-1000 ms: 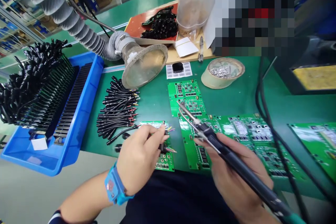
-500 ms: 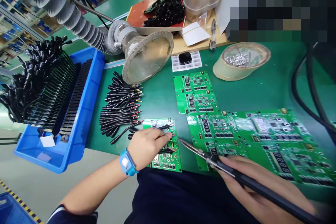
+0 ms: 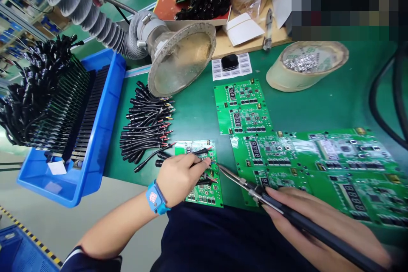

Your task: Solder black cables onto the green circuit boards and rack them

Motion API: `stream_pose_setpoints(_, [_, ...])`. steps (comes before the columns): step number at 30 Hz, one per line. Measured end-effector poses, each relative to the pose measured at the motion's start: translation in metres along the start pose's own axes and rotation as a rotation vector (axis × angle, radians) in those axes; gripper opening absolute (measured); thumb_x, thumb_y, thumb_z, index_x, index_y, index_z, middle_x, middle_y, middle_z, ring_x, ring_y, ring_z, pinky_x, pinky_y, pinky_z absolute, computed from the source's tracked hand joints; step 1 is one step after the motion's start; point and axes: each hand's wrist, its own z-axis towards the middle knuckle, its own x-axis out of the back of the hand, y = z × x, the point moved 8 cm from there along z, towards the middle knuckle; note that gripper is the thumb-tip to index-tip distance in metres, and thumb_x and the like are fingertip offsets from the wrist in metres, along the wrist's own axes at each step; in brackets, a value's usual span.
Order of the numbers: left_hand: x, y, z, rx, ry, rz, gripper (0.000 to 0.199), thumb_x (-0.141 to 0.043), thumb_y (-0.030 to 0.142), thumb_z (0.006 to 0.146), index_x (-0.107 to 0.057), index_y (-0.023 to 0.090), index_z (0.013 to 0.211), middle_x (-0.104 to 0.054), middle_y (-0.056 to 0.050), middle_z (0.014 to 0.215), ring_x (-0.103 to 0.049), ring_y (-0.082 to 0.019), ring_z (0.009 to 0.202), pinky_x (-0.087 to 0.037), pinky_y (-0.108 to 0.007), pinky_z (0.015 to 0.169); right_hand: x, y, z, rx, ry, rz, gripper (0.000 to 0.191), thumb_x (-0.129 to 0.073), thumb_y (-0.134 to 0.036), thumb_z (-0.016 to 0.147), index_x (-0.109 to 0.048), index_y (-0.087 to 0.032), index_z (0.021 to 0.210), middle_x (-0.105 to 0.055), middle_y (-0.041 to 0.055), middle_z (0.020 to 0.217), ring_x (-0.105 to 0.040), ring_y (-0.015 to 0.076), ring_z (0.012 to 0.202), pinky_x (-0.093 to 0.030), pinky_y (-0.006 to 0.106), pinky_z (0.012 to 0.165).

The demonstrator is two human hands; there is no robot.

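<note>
My left hand [image 3: 182,176], with a blue wrist strap [image 3: 157,197], rests over a green circuit board [image 3: 208,199]. Its thumb and forefinger pinch a black cable, mostly covered by the fingers, at the board's right side. Another black cable [image 3: 200,153] with a red wire end lies across the board above the fingertips; a further one [image 3: 207,181] lies below them. My right hand [image 3: 306,216] is closed around the dark handle of a soldering iron [image 3: 244,182]. The iron's tip is just right of my left fingertips, near the board's edge; whether it touches anything I cannot tell.
More circuit boards [image 3: 277,153] lie to the right. Loose black cables [image 3: 143,131] are piled left, beside a blue bin [image 3: 110,93] of cabled boards. A fume extractor hood [image 3: 183,61] hangs above. Behind are a tape roll [image 3: 306,80] holding metal bits and a label sheet [image 3: 247,68].
The view has shifted slightly, so the back of the bench sits higher in the picture. My hands, the cable and the soldering iron keep nearly the same places relative to the board.
</note>
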Motion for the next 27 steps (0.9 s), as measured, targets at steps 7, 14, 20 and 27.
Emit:
stream_pose_setpoints(7, [0.0010,0.0000,0.0008,0.009,0.027,-0.011,0.024,-0.041,0.012,0.089,-0.064,0.017,0.097,-0.063,-0.001,0.075,-0.056,-0.013,0.062,-0.045,-0.024,0.051,-0.0016,0.0006,0.0007,-0.011,-0.017,-0.063,0.013,-0.057,-0.020,0.081,-0.060,-0.020,0.094,-0.065,-0.0008,0.075,-0.064,0.0111,0.069,-0.052,0.020,0.067])
stream_pose_setpoints(14, [-0.0015,0.0021,0.0003,0.047,0.000,0.016,0.025,-0.040,0.014,0.090,-0.064,0.017,0.097,-0.061,-0.003,0.076,-0.057,-0.013,0.064,-0.045,-0.024,0.052,-0.0045,0.0020,-0.0018,0.005,-0.026,0.042,0.019,-0.061,-0.016,0.077,-0.059,-0.021,0.095,-0.064,-0.0016,0.073,-0.062,0.0126,0.069,-0.052,0.022,0.063])
stream_pose_setpoints(20, [-0.0038,0.0018,-0.0014,0.062,-0.024,0.019,0.026,-0.039,0.016,0.091,-0.062,0.017,0.103,-0.061,-0.003,0.077,-0.056,-0.014,0.065,-0.047,-0.025,0.053,-0.0078,0.0010,0.0023,0.024,-0.057,0.101,0.020,-0.057,-0.017,0.079,-0.058,-0.022,0.099,-0.063,-0.0013,0.070,-0.061,0.0138,0.067,-0.051,0.024,0.058])
stream_pose_setpoints(27, [-0.0051,0.0017,-0.0008,0.078,-0.026,0.013,0.025,-0.040,0.017,0.092,-0.062,0.017,0.103,-0.060,-0.003,0.076,-0.054,-0.014,0.064,-0.047,-0.025,0.054,-0.0032,0.0063,-0.0041,-0.005,-0.038,0.037,0.023,-0.057,-0.016,0.080,-0.058,-0.024,0.101,-0.064,-0.0013,0.077,-0.062,0.0138,0.071,-0.053,0.026,0.070])
